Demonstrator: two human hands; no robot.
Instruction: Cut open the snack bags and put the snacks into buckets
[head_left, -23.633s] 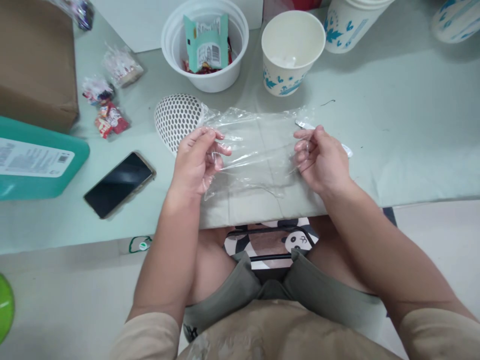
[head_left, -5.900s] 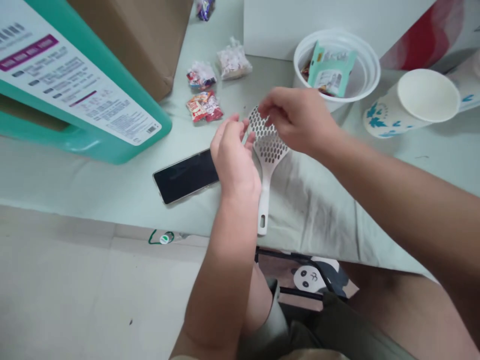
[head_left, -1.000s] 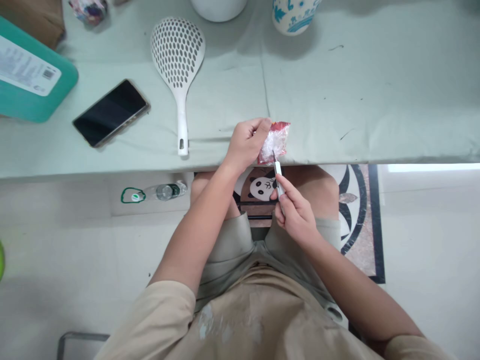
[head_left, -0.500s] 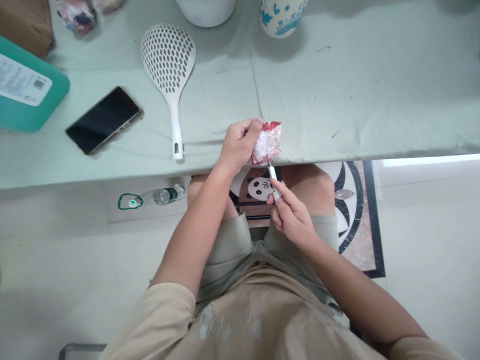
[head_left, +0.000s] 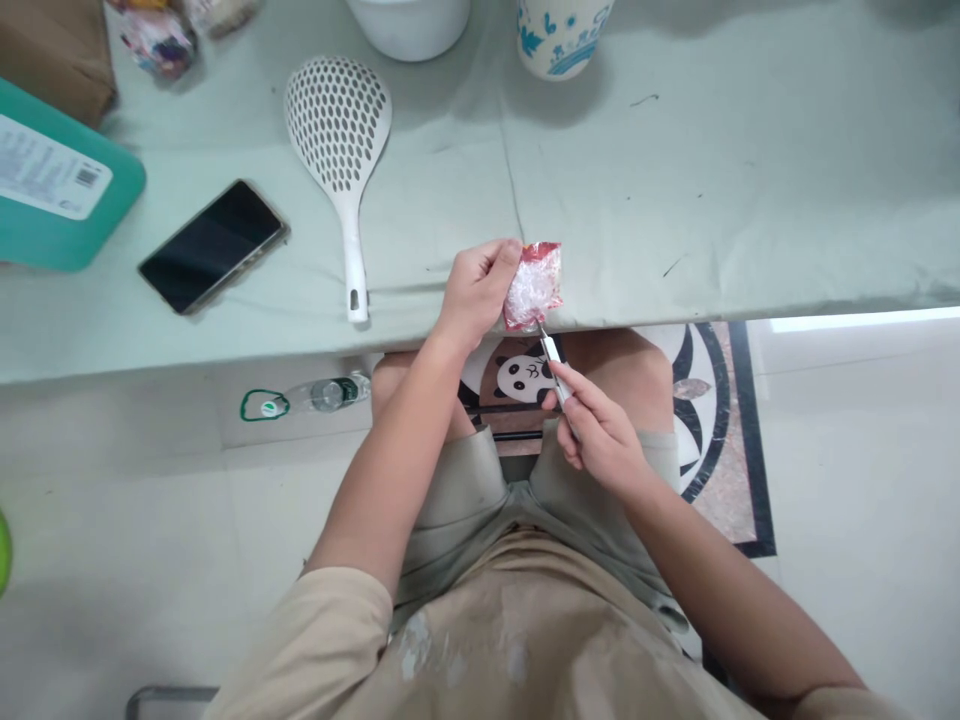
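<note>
My left hand (head_left: 474,293) pinches a small red and clear snack packet (head_left: 532,285) at the table's front edge. My right hand (head_left: 596,430) grips a thin silver blade (head_left: 551,348) whose tip touches the packet's lower edge. Both hands are closed. A white slotted scoop (head_left: 340,130) lies on the table to the left of the hands.
A black phone (head_left: 212,245) lies left of the scoop, beside a teal box (head_left: 56,190). A white bowl (head_left: 409,18) and a blue-patterned paper cup (head_left: 559,35) stand at the far edge. Wrapped sweets (head_left: 157,35) sit at the top left. A water bottle (head_left: 322,392) lies on the floor.
The blade has slid down from the packet's middle to its lower edge as my right hand drew back towards me. My left hand keeps the packet in place.
</note>
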